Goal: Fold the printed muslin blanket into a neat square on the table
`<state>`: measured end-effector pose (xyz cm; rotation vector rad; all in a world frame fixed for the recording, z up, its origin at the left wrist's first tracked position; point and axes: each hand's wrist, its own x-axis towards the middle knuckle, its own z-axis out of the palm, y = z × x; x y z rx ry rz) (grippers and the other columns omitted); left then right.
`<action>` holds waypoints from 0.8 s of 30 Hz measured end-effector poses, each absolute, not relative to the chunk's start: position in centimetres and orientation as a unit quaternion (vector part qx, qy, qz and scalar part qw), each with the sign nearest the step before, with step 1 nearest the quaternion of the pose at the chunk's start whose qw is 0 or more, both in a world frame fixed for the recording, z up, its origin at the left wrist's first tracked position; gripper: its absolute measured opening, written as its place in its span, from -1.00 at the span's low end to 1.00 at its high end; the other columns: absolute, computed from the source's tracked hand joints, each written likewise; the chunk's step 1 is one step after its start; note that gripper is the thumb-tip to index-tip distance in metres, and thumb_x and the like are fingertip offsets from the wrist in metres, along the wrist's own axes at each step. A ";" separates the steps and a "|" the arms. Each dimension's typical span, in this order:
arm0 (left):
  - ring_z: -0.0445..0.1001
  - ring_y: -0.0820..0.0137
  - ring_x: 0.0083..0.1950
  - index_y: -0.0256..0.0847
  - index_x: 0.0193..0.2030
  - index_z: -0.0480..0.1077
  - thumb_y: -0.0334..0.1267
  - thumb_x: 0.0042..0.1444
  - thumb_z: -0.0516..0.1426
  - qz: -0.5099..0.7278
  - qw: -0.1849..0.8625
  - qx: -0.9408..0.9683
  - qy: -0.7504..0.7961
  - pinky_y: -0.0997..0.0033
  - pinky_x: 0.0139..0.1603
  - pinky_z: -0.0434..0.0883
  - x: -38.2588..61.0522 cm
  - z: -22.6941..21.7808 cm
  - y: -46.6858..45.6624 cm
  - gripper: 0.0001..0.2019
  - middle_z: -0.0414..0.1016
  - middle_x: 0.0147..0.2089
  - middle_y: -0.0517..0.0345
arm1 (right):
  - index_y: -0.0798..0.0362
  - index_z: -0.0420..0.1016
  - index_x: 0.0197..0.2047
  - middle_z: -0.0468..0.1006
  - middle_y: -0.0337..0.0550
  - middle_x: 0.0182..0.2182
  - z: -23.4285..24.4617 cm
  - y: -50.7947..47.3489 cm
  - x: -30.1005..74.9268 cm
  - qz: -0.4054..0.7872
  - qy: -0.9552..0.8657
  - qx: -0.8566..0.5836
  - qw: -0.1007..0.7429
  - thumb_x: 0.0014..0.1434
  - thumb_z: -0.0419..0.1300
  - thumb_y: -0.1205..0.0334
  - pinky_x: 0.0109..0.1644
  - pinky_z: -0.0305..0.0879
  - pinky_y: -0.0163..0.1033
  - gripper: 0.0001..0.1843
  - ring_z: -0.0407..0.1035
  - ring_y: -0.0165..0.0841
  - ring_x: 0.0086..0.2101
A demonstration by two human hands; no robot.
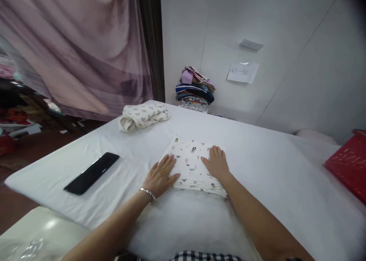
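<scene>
A white cloth with small printed figures (191, 164) lies folded in a flat, layered rectangle on the white-covered table. My left hand (161, 175), with a silver bracelet at the wrist, rests flat along its left edge, fingers stretched out. On its right side lies my right hand (217, 162), palm down with the fingers extended. Both hands touch the cloth without gripping it. Farther back on the left is a loosely rolled cloth (144, 117), white with a small grey and tan print.
A black phone-like slab (92, 173) lies at the table's left. Behind the far edge, a pile of folded fabrics (195, 89) stands against the wall, near a paper sign (243, 72) reading 45-50. A red object (347, 165) sits at the right edge. A pink curtain (94, 55) hangs back left.
</scene>
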<state>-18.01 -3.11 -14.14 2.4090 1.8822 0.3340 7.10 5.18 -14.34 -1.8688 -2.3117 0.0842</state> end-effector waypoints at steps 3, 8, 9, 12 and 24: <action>-0.17 0.27 0.35 -0.09 0.29 -0.02 0.13 0.15 -0.19 0.106 0.046 0.784 0.610 0.11 0.24 0.04 -18.0 -14.0 -3.3 -0.39 -0.13 0.35 0.18 | 0.33 0.01 0.25 -0.09 0.15 0.26 -15.1 5.2 7.6 0.016 -0.777 -0.625 0.072 0.18 -0.22 -0.17 0.25 -0.38 -0.02 -0.20 -0.27 -0.10 0.24; -0.18 0.22 0.35 -0.08 0.28 -0.01 0.16 0.12 -0.15 0.065 0.127 0.773 0.619 0.00 0.24 0.01 -18.2 -12.5 -2.9 -0.36 -0.14 0.35 0.13 | 0.33 0.06 0.23 -0.05 0.16 0.25 -15.3 5.2 7.4 -0.002 -0.783 -0.617 0.080 0.18 -0.22 -0.16 0.24 -0.37 -0.02 -0.21 -0.23 -0.08 0.23; -0.16 0.20 0.35 -0.07 0.26 0.02 0.17 0.11 -0.15 0.056 0.143 0.768 0.622 -0.03 0.23 0.00 -18.0 -11.9 -2.5 -0.37 -0.10 0.35 0.12 | 0.34 0.06 0.23 -0.04 0.17 0.25 -15.5 5.3 7.4 -0.002 -0.783 -0.617 0.080 0.18 -0.22 -0.16 0.24 -0.36 -0.01 -0.21 -0.23 -0.07 0.23; -0.08 0.18 0.33 -0.08 0.22 0.11 0.20 0.09 -0.16 0.071 0.136 0.756 0.637 -0.08 0.23 -0.05 -16.7 -10.1 -0.3 -0.37 -0.01 0.32 0.07 | 0.35 0.07 0.23 -0.02 0.18 0.24 -15.9 5.4 7.4 -0.010 -0.783 -0.616 0.085 0.18 -0.20 -0.15 0.24 -0.35 0.00 -0.21 -0.23 -0.06 0.23; -0.30 0.23 0.37 -0.16 0.29 -0.05 0.23 0.09 -0.24 0.096 0.120 0.741 0.654 -0.04 0.25 -0.11 -15.9 -14.3 8.3 -0.28 -0.21 0.37 0.09 | 0.30 0.12 0.20 0.04 0.16 0.22 -16.1 5.3 7.5 -0.030 -0.795 -0.594 0.116 0.18 -0.17 -0.13 0.23 -0.30 0.00 -0.27 -0.16 -0.08 0.21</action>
